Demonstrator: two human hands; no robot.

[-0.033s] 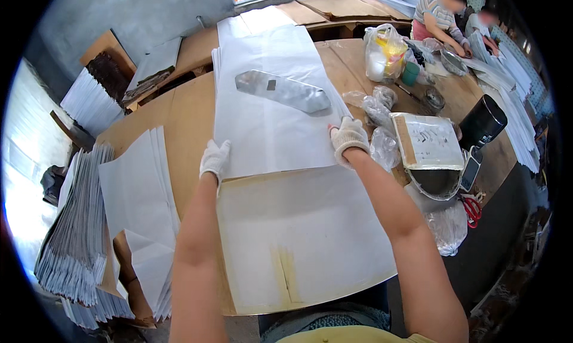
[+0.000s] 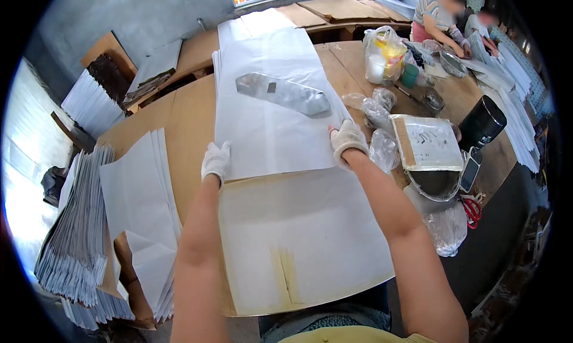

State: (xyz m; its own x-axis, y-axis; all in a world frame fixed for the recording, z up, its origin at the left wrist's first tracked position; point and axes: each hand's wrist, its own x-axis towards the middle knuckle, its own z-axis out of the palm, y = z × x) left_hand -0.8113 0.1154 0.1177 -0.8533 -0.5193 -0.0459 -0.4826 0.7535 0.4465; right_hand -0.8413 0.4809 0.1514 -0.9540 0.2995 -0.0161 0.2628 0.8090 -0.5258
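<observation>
A stack of large white paper sheets lies before me, stretching away over the table. My left hand, in a white knit glove, is closed at the left edge near its front corner, thumb upward. On the opposite side my right hand, gloved alike, has its fingers closed on the right edge. The fingertips at the sheet edges are partly hidden. Across the sheets lies a flat silver metal plate with angled ends and a small dark patch. Nearer me is a whitish board with yellowish stains, touching the sheets' front edge.
Folded paper stacks and loose white sheets are at the left. Along the right stand a paper-covered box, a black cylinder, red-handled scissors and plastic bags. Two people work at the far right.
</observation>
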